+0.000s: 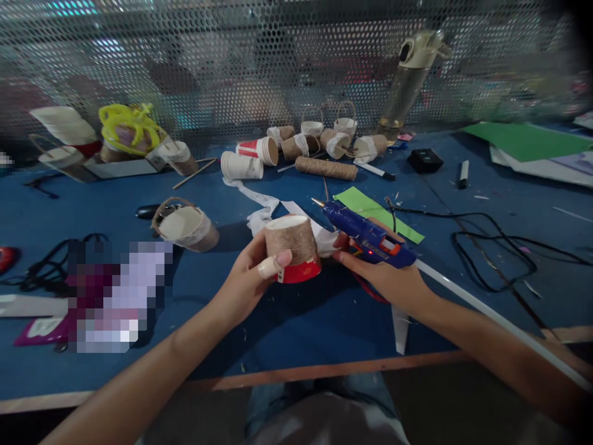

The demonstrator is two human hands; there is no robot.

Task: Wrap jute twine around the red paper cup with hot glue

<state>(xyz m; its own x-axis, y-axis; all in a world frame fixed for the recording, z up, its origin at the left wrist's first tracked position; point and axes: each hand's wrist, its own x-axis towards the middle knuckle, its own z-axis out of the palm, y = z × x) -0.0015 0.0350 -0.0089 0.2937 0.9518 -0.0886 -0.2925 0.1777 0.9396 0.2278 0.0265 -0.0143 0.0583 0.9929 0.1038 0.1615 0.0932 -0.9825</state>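
Observation:
My left hand [250,278] is closed around a paper cup [291,240] wrapped in brown twine, its white opening tilted up and a red printed band bare at the lower end. The thumb, which has a light wrap on it, presses on the cup's side. In my right hand [393,281] is a blue hot glue gun [354,227], its metal tip pointing up and left beyond the cup, apart from it. A long white glue stick [463,296] sticks out of the gun's back. White lace ribbon [259,216] lies behind the cup.
A twine-wrapped cup basket [188,228] lies to the left. Several more small baskets [338,142], stacked paper cups [243,165] and a twine roll [327,168] lie along the mesh screen. A bottle [407,86] stands behind; a black cable [491,228] loops at right.

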